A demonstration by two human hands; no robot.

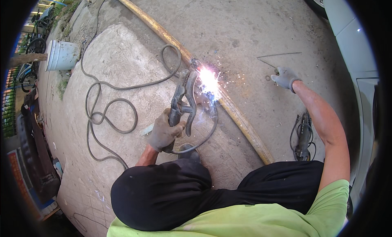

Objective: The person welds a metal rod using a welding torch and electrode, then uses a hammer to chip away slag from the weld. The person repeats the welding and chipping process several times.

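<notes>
My left hand [163,133], in a grey work glove, grips a black welding electrode holder [178,99] whose jaws are close to the pipe. A rusty yellow pipe [244,122] runs diagonally across the concrete. On it burns a white welding arc [209,80] with sparks flying off, its glare hiding the electrode tip and the joint. Out to the right, my gloved right hand [286,78] is closed at the end of a thin bent wire rod [281,54], held low over the floor. A small ring [268,78] lies beside its fingers.
A dark cable [132,88] loops over the concrete on the left. A white bucket [62,55] lies on its side beyond it. An angle grinder [303,137] with its cord rests at right, near a white car [347,41]. A dark padded seat [34,155] stands far left.
</notes>
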